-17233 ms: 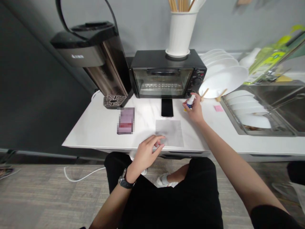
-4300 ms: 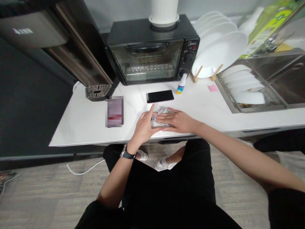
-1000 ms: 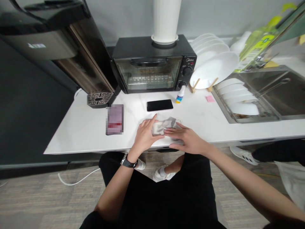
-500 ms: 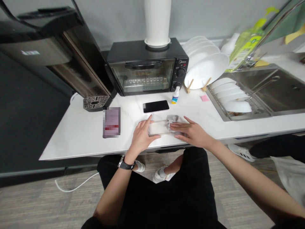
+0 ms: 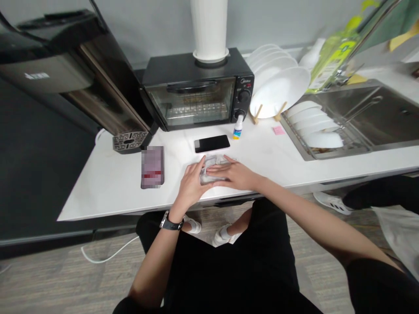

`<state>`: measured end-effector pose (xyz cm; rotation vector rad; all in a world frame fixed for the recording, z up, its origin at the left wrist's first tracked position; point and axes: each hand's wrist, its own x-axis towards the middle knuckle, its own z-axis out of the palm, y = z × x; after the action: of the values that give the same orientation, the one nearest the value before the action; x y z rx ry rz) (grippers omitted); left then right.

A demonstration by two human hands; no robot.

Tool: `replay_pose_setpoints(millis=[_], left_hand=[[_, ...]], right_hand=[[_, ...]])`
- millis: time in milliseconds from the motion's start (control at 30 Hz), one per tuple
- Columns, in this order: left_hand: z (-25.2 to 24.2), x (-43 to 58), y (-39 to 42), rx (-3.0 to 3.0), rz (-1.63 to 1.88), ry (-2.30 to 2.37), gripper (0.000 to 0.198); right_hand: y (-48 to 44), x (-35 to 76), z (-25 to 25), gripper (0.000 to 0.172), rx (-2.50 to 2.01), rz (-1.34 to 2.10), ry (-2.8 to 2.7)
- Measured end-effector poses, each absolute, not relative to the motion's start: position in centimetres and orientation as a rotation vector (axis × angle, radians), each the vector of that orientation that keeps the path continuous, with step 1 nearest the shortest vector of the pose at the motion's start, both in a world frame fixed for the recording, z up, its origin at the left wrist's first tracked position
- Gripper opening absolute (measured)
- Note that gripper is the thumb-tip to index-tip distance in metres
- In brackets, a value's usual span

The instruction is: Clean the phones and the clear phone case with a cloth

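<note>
The thin, crumpled grey cloth [image 5: 216, 160] lies on the white, marble-patterned table [image 5: 108, 187] under my flat, unclenched right hand [image 5: 236, 175], my left hand [image 5: 190, 185] curving round its left end, grip unclear, long axis hidden.

On the tabletop [image 5: 104, 187], the cloth [image 5: 213, 159] lies between your left grip [image 5: 191, 182] and your right grip [image 5: 238, 174], partly under the right one. Just past both grips is the phone [image 5: 212, 144], with a bottle [image 5: 238, 128] to its right. Behind those is the oven [image 5: 198, 102], with a pot [image 5: 210, 32] on top. Left of your left grip is a blurred thing [image 5: 152, 168], with the drink machine [image 5: 108, 78] behind it. Far right of your right grip, bowls [image 5: 314, 124] sit in the sink [image 5: 389, 113].
</note>
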<state>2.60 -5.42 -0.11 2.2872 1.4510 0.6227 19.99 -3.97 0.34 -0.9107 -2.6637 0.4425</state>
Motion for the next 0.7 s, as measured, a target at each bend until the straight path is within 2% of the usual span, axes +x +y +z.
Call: replay_pose_setpoints(millis=[133, 267, 500, 700], left_hand=[[-0.2, 2.7, -5.4, 2.314, 0.622, 1.436, 0.069], [-0.5, 2.8, -5.2, 2.308, 0.627, 1.429, 0.074], [-0.7, 2.6, -5.2, 2.296, 0.650, 1.391, 0.079], [-0.6, 2.4, -5.3, 2.309, 0.631, 1.418, 0.071]], right_hand=[[-4.6, 23.3, 0.7, 0.039, -1.065, 0.394, -2.637], [-6.5, 25.1, 1.1, 0.038, -1.212, 0.402, -2.599], [-7.1, 21.1, 0.8, 0.045, -1.034, 0.470, -2.659], [-4.6, 18.9, 0.6, 0.038, -0.960, 0.402, -2.662]])
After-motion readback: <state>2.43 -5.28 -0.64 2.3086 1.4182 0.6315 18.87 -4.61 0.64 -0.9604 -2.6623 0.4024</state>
